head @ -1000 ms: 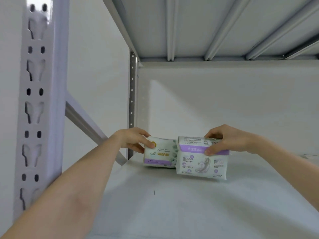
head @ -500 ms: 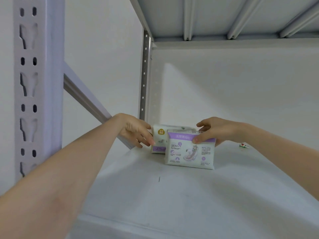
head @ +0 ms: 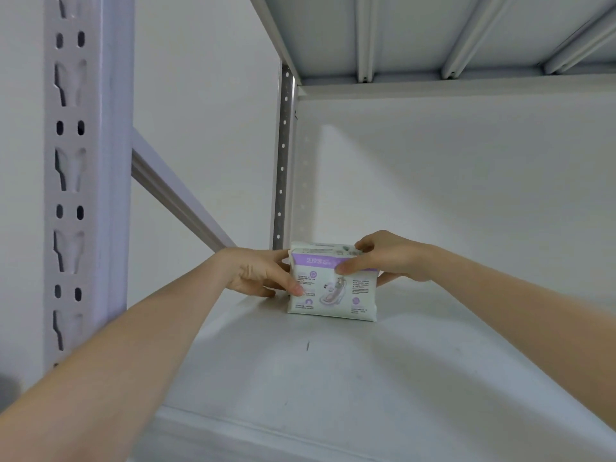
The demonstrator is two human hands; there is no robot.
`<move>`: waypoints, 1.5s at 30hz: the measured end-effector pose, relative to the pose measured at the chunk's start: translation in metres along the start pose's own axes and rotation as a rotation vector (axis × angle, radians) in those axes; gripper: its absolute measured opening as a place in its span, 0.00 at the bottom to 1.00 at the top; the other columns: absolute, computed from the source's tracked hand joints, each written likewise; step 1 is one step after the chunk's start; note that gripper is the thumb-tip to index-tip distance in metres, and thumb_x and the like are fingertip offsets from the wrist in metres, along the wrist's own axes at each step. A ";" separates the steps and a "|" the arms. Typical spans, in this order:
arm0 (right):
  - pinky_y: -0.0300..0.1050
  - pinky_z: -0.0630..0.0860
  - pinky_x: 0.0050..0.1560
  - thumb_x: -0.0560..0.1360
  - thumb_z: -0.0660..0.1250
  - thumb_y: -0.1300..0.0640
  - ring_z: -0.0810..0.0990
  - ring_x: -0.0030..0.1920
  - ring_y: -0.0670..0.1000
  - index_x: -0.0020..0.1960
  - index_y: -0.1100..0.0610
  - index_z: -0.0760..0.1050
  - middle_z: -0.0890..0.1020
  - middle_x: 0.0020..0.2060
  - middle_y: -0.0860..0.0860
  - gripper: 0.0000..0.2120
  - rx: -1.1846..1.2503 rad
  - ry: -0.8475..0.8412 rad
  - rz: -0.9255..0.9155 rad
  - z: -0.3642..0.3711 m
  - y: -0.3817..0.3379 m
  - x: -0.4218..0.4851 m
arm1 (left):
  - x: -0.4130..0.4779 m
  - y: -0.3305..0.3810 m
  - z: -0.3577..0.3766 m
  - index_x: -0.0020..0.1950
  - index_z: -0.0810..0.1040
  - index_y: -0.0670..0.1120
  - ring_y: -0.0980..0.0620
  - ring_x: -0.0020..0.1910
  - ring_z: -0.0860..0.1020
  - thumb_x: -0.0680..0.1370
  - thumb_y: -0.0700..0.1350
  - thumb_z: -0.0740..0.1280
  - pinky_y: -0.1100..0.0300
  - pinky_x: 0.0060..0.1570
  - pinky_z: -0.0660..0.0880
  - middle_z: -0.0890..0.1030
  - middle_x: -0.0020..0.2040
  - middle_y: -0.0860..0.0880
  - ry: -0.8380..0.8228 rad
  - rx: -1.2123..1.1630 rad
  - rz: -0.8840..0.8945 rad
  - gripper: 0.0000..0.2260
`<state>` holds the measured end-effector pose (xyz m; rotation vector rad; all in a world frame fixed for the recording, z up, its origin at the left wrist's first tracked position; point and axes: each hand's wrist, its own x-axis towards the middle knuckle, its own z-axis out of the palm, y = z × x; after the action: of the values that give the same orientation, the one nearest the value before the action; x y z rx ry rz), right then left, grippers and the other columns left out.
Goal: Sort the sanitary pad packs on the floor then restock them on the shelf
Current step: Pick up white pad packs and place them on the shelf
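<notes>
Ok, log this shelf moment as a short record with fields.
item: purple-banded pad pack, standing upright
location: on the shelf, towards its back-left corner near the rear upright
left hand: holds the pack's left edge, thumb on the front face
right hand: grips the top right, thumb on the purple band
other packs: none plainly visible; anything behind is hidden

Two bare forearms reach forward from the lower corners of the view and converge at its middle. The left hand (head: 263,273) pinches the left edge of a sanitary pad pack (head: 333,295), thumb pressed to its front face. The right hand (head: 391,258) grips the top right corner, thumb across the front, fingers curled over the top.
</notes>
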<state>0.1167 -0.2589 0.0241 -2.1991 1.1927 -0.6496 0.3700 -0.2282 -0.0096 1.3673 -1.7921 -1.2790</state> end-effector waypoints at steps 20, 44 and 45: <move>0.52 0.82 0.51 0.63 0.78 0.41 0.82 0.51 0.50 0.54 0.57 0.74 0.81 0.51 0.50 0.29 0.006 0.180 -0.009 0.025 -0.001 -0.003 | -0.017 -0.008 0.001 0.70 0.70 0.55 0.51 0.65 0.75 0.70 0.30 0.72 0.50 0.74 0.59 0.80 0.63 0.51 0.052 -0.123 0.050 0.34; 0.55 0.66 0.59 0.78 0.57 0.41 0.70 0.66 0.57 0.72 0.54 0.62 0.73 0.67 0.53 0.27 -0.693 0.639 -0.017 0.108 -0.042 -0.191 | -0.168 -0.024 0.127 0.69 0.70 0.45 0.40 0.64 0.72 0.80 0.54 0.59 0.46 0.65 0.66 0.74 0.67 0.43 0.837 0.940 0.213 0.21; 0.55 0.65 0.60 0.78 0.56 0.41 0.70 0.66 0.56 0.71 0.54 0.63 0.73 0.67 0.53 0.26 -0.721 0.655 -0.029 0.114 -0.043 -0.201 | -0.177 -0.027 0.134 0.70 0.69 0.45 0.40 0.65 0.71 0.80 0.54 0.58 0.44 0.67 0.64 0.73 0.68 0.44 0.845 0.993 0.217 0.21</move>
<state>0.1167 -0.0397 -0.0611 -2.6716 1.9669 -1.1476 0.3274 -0.0163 -0.0664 1.7222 -1.8393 0.4234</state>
